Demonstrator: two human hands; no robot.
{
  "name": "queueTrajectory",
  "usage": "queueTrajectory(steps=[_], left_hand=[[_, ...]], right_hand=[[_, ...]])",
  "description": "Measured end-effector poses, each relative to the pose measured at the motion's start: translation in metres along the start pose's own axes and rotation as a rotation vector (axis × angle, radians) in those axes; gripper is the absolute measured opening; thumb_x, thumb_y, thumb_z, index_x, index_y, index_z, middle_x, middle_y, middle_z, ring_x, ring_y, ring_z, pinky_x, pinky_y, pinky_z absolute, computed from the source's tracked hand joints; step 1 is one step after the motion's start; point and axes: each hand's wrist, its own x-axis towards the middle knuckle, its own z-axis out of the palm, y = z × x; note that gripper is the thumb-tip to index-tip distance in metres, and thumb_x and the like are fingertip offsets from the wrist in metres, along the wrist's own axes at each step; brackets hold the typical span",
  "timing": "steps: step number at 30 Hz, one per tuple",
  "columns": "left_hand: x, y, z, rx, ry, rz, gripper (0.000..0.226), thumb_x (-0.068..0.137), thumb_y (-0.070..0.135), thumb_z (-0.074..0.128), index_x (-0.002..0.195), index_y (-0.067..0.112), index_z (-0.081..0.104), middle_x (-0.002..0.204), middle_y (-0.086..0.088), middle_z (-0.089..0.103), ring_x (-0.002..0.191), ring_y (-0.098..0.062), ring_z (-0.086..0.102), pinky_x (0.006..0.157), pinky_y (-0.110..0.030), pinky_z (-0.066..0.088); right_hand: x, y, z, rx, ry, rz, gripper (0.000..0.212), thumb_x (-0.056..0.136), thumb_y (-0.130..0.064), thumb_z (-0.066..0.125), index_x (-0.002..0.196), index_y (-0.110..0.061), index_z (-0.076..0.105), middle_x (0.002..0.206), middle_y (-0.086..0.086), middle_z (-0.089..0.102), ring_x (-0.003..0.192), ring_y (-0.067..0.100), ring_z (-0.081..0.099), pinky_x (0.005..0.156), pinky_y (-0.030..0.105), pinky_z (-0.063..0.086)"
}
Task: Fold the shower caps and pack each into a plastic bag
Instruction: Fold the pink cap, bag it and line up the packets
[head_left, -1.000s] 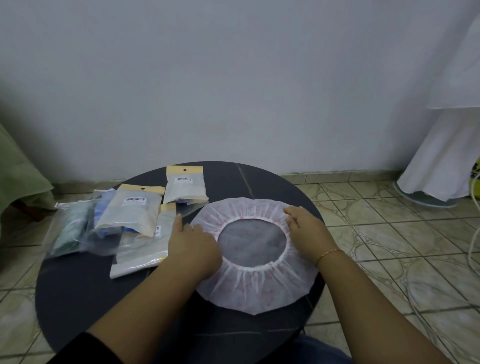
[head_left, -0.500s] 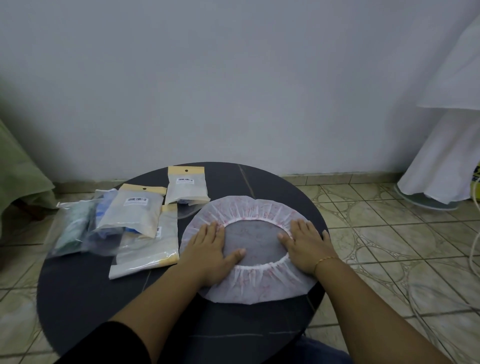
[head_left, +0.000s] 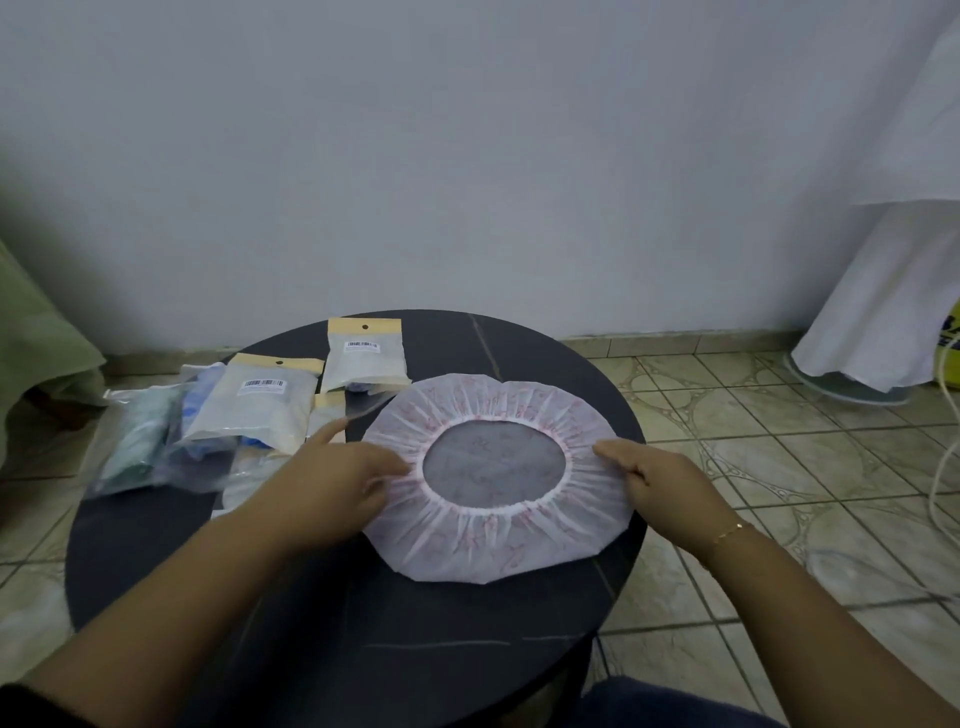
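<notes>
My left hand (head_left: 332, 480): fingers on left rim of shower cap (head_left: 496, 540), pinch likely but blurred; index pointing away. My right hand (head_left: 657, 480): fingers curled, pinching right rim. Cap: flat on round table (head_left: 156, 545), opening up, between both hands, wider left-right. Fold judged across that axis. Packed bags (head_left: 270, 402): beyond left hand.

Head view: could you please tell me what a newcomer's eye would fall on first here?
A white shower cap lies spread flat, opening up, on the right half of a round dark table. The left hand and right hand hold its opposite edges. Packed bags lie heaped at the table's far left.
</notes>
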Motion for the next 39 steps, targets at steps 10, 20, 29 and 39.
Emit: queueTrajectory(steps=[10,20,29,39], left_hand=[[-0.008,-0.012,0.012,0.146,-0.118,0.146,0.046,0.091,0.027,0.050,0.135,0.036,0.048,0.139,0.025,0.044,0.127,0.007,0.040,0.103,-0.015,-0.014],[-0.004,-0.013,0.016,0.102,-0.085,0.105,0.052,0.086,0.017,0.044,0.135,0.037,0.048,0.138,0.024,0.047,0.126,0.010,0.039,0.111,-0.020,-0.004],[0.000,-0.012,0.016,0.077,-0.072,0.074,0.057,0.084,0.013,0.048,0.136,0.037,0.046,0.141,0.021,0.044,0.128,0.006,0.037,0.112,-0.021,0.002],[-0.002,-0.001,0.008,-0.004,-0.122,0.071,0.037,0.086,0.046,0.060,0.121,0.036,0.059,0.109,0.024,0.056,0.096,0.010,0.046,0.102,-0.016,0.023]], right_hand=[[-0.021,0.024,-0.008,-0.027,-0.145,-0.054,0.056,0.085,-0.009,0.057,0.137,-0.029,0.046,0.141,-0.017,0.041,0.119,-0.010,0.033,0.088,-0.006,0.019],[-0.015,0.024,-0.019,-0.158,-0.330,-0.070,0.063,0.084,-0.006,0.056,0.139,-0.034,0.040,0.146,-0.023,0.022,0.137,-0.001,0.022,0.099,0.005,0.014],[-0.019,0.019,-0.018,0.088,-0.059,-0.001,0.024,0.091,-0.030,0.059,0.113,-0.035,0.065,0.121,-0.023,0.054,0.114,-0.005,0.047,0.090,0.008,0.031],[-0.009,0.025,-0.010,0.186,0.100,0.120,0.037,0.095,-0.038,0.047,0.081,-0.011,0.067,0.079,0.007,0.067,0.078,0.021,0.059,0.066,0.028,0.042]])
